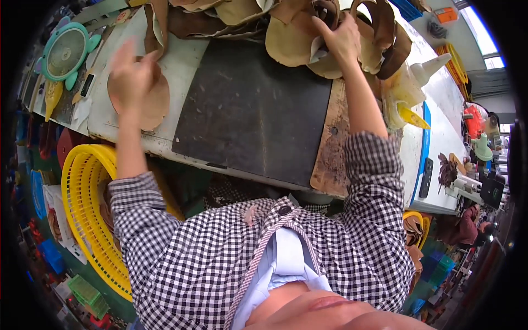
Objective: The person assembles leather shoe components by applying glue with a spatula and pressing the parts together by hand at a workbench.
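A large dark rectangular work mat (250,113) lies bare on the white bench (181,66). Beyond it, the heap of tan and brown leather cut pieces (286,38) looks mostly unsorted. The right hand (338,38) pinches 1 piece there. The left hand (132,77), blurred and loosely open, hovers over 1 round tan leather piece (151,102).

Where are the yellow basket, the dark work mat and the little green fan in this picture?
yellow basket (82,187), head view, on its ribbed left rim.
dark work mat (253,110), head view, on its bare middle.
green fan (65,52), head view, on its round grille.
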{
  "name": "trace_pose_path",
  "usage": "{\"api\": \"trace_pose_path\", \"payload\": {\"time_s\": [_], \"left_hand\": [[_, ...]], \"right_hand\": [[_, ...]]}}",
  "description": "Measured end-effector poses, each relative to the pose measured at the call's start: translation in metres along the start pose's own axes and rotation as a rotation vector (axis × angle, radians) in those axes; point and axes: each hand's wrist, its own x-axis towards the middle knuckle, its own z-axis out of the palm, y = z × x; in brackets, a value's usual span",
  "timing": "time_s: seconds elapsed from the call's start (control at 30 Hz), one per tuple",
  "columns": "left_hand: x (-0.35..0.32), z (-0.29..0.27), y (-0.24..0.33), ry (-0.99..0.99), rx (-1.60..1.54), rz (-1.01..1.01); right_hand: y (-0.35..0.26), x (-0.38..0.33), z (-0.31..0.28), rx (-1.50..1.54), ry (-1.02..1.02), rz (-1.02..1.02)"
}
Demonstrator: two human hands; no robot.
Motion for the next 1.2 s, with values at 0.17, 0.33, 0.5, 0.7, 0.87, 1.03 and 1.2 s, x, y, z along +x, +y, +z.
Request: {"api": "trace_pose_path", "payload": {"time_s": [0.17, 0.33, 0.5, 0.7, 0.87, 1.03, 1.2], "left_hand": [[0.006, 0.033, 0.157, -0.257, -0.704, 0.41], [-0.024, 0.031, 0.182, -1.249, -0.736, 0.387], [-0.072, 0.059, 0.176, -0.632, -0.457, 0.801], [-0.105, 0.056, 0.184, -0.845, -0.478, 0.858], [-0.111, 0.058, 0.195, -0.777, -0.366, 0.902], [-0.094, 0.048, 0.191, -1.12, -0.601, 0.709], [-0.03, 0.052, 0.123, -0.306, -0.469, 0.314]], "right_hand": [[-0.032, 0.024, -0.034, 0.342, -0.441, 0.266], [-0.039, -0.091, -0.052, 0.499, -0.501, 0.395], [-0.033, -0.126, -0.066, 0.11, -0.574, 0.091], [0.007, -0.108, -0.051, -0.195, -0.599, 0.083], [-0.009, -0.085, -0.041, -0.204, -0.734, 0.211], [-0.036, -0.112, -0.051, -0.03, -0.209, -0.162], [-0.109, -0.149, -0.05, 0.215, -0.307, -0.462]]}}
